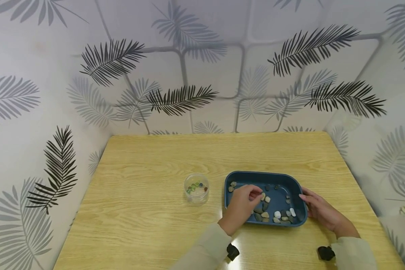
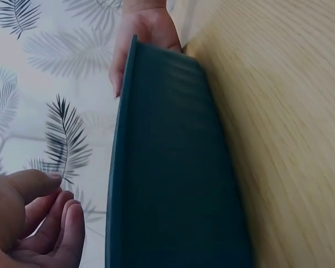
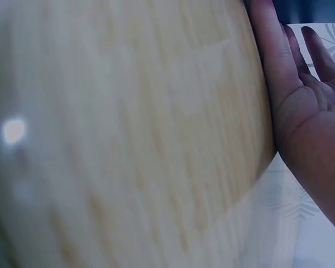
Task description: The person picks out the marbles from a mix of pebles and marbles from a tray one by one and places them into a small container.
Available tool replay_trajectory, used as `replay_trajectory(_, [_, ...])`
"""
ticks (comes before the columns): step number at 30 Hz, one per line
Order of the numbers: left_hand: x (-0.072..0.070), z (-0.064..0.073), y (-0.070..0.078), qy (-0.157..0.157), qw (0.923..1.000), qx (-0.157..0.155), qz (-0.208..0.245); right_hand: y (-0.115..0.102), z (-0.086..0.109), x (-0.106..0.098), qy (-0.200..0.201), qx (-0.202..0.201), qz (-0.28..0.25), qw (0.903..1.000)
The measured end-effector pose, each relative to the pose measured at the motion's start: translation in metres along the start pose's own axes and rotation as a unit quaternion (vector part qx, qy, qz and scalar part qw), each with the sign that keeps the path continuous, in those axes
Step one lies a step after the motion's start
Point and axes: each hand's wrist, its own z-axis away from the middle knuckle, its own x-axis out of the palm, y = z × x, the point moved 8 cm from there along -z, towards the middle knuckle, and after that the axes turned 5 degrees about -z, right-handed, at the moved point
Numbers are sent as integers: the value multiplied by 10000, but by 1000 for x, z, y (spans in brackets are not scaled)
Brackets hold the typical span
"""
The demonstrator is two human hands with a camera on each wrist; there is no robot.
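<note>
The blue tray lies between both hands, long axis running left to right. The left hand hovers over the pebbles inside, fingers curled, apparently pinching one. The right hand, fingers straight, rests against the tray's right end.

Table – pale yellow-tan wood, darker wavy grain lines. Tray on table – deep blue-teal, plain, same colour inside and out. Pebbles in tray – mixed: dark grey, brown-tan, beige, few white. Jar left of tray – clear plastic; beads inside it green, blue, red-orange. Walls behind table – off-white, printed palm fronds in black and faded grey. Sleeves near tray – light beige, plain.
</note>
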Motion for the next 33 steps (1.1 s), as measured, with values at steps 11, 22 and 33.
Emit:
replay_trajectory(11, [10, -16, 14, 55, 9998, 59, -194, -3, 2, 1, -54, -114, -33, 9999])
replay_trajectory(22, [26, -37, 15, -366, 9985, -147, -367, -2, 2, 1, -37, -99, -28, 9999])
replay_trajectory(33, [43, -48, 9, -868, 9888, -482, -1114, -3, 1, 3, -156, -14, -120, 9998])
